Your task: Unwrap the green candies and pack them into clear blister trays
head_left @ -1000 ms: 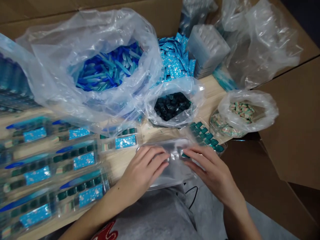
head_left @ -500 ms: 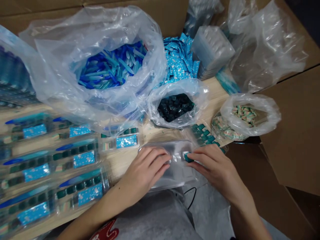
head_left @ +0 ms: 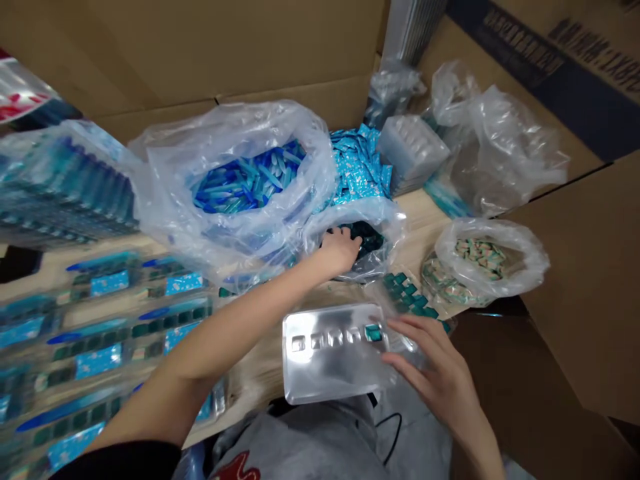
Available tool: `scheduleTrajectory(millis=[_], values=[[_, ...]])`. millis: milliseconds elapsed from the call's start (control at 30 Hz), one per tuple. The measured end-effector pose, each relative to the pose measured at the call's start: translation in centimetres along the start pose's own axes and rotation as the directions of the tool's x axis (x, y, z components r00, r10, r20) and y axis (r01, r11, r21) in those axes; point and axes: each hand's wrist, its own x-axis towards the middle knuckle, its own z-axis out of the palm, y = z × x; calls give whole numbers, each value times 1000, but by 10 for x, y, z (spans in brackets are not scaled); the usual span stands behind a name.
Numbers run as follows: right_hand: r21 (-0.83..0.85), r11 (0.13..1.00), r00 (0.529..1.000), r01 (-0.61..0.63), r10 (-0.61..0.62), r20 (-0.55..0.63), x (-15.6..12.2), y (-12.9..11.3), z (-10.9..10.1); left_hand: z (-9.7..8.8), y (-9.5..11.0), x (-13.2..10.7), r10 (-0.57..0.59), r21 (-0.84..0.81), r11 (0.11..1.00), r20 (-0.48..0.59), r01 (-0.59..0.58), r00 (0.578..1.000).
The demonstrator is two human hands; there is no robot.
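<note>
My left hand [head_left: 343,249] reaches into a clear plastic bag [head_left: 395,223] of dark green pieces [head_left: 370,237]. Its fingers are spread and bent over the pieces, the tips partly hidden. In front of me lies a clear plastic blister tray [head_left: 335,373] with a row of square pockets. A green wrapped cube [head_left: 373,332] sits in the rightmost pocket; the other pockets hold nothing. Beside the tray's right edge, my right hand [head_left: 430,353] is open, thumb and fingers apart. Behind that hand are green cubes [head_left: 407,293] in rows on clear plastic.
Filled blister packs [head_left: 100,333] cover the left side of the table. Behind them stands a large bag of blue pens or sticks [head_left: 250,177], with blue packets [head_left: 357,163] and stacked clear trays [head_left: 413,150]. A bag of striped wrapped pieces [head_left: 480,260] is at the right.
My left hand has left the tray and gone into the bag of dark green pieces. My right hand has let go of the green cube, now in the tray's rightmost pocket. The view has tilted up.
</note>
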Motion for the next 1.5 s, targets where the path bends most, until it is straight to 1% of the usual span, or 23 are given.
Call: scheduleTrajectory(millis=[67, 167, 267, 333, 400, 433, 500, 567, 600, 633, 667, 700, 767, 833, 867, 900, 1033, 1100, 1167, 1233, 1333, 1400, 1500], values=[[39, 993, 987, -111, 115, -116, -13, 6, -1, 2, -1, 3, 8, 23, 1000, 28, -8, 1000], [144, 957, 929, -254, 282, -238, -22, 13, -3, 0, -8, -4, 69, 20, 997, 43, -70, 997], [308, 889, 857, -339, 427, -288, -16, 11, -4, -1, -13, -9, 119, -19, 993, 27, -119, 992], [469, 806, 810, -360, 520, -272, -5, 5, -2, -2, -13, -10, 138, -65, 988, -4, -138, 990], [673, 661, 783, -331, 590, -194, 8, 0, 3, -4, -13, -12, 149, -124, 980, -55, -155, 987], [774, 557, 779, -301, 612, -138, 16, -3, 6, -6, -12, -15, 157, -159, 973, -87, -169, 984], [922, 310, 779, -233, 627, -14, 32, -8, 13, -13, -10, -26, 179, -237, 947, -162, -214, 970], [976, 77, 781, -203, 615, 113, 48, -13, 19, -22, -7, -46, 203, -320, 907, -238, -275, 950], [977, -16, 784, -211, 595, 179, 54, -16, 21, -25, -5, -57, 211, -360, 883, -269, -302, 940], [969, -89, 792, -232, 561, 241, 60, -20, 22, -28, -4, -70, 217, -394, 860, -293, -325, 931], [957, -139, 803, -255, 521, 290, 64, -24, 24, -29, -2, -82, 218, -424, 838, -318, -344, 923], [948, -162, 818, -273, 479, 318, 67, -29, 25, -29, 0, -94, 215, -450, 815, -350, -365, 912], [946, -140, 846, -293, 423, 325, 68, -39, 26, -26, 3, -115, 197, -479, 767, -458, -427, 867], [950, -76, 860, -304, 407, 308, 65, -46, 27, -20, 5, -130, 173, -465, 748, -553, -474, 815], [948, -49, 860, -314, 409, 306, 63, -49, 27, -17, 6, -137, 168, -453, 748, -578, -485, 798], [944, -33, 857, -328, 410, 312, 61, -51, 28, -15, 5, -142, 174, -447, 750, -578, -488, 797], [936, -27, 856, -352, 396, 333, 54, -54, 28, -15, 1, -160, 250, -510, 705, -473, -493, 845], [933, -6, 862, -359, 381, 334, 51, -54, 27, -16, -2, -166, 268, -543, 679, -444, -494, 855], [930, 35, 868, -365, 375, 326, 49, -55, 27, -14, -4, -170, 228, -576, 654, -468, -490, 854], [931, 62, 877, -360, 362, 315, 48, -55, 27, -10, -4, -172, 144, -623, 613, -517, -486, 844], [931, 30, 884, -363, 328, 334, 47, -58, 28, -1, -2, -175, 33, -696, 526, -558, -489, 829], [931, 5, 879, -365, 331, 343, 48, -61, 29, 4, -1, -177, 8, -721, 493, -556, -487, 831], [927, 40, 864, -372, 379, 331, 52, -65, 28, 9, 1, -181, 37, -696, 523, -558, -492, 829]])
